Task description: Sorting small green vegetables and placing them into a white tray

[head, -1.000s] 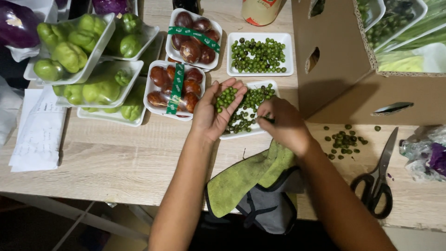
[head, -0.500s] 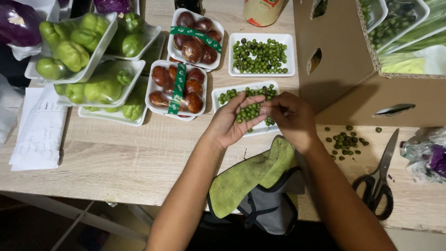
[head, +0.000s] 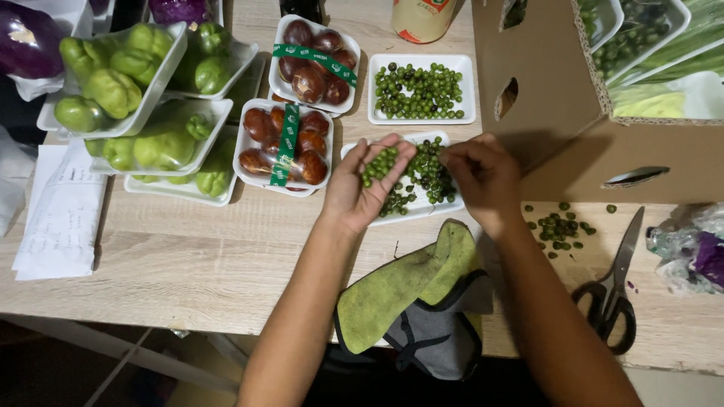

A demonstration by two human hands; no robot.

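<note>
My left hand [head: 360, 185] is cupped palm up over a white foam tray [head: 354, 148], holding a small heap of little green berries [head: 378, 162]. My right hand [head: 483, 177] hovers over the same tray's right end, fingers pinched together near the berries lying in it [head: 430, 177]. A second white tray [head: 421, 62] filled with the same green berries sits just behind. More loose berries [head: 558, 226] are scattered on the wooden table [head: 196, 260] to the right of my right wrist.
Trays of dark red fruit [head: 290, 143] and green chayotes [head: 151, 143] stand to the left, with a purple eggplant [head: 26, 38] and a paper sheet [head: 64, 215]. A cardboard box [head: 603, 143] stands right; scissors [head: 615, 290] and a green-grey cloth [head: 411, 301] lie near the front edge.
My left hand has turned and lowered slightly over the tray, still cupping berries. My right hand has lifted from the table edge to the tray's right end.
</note>
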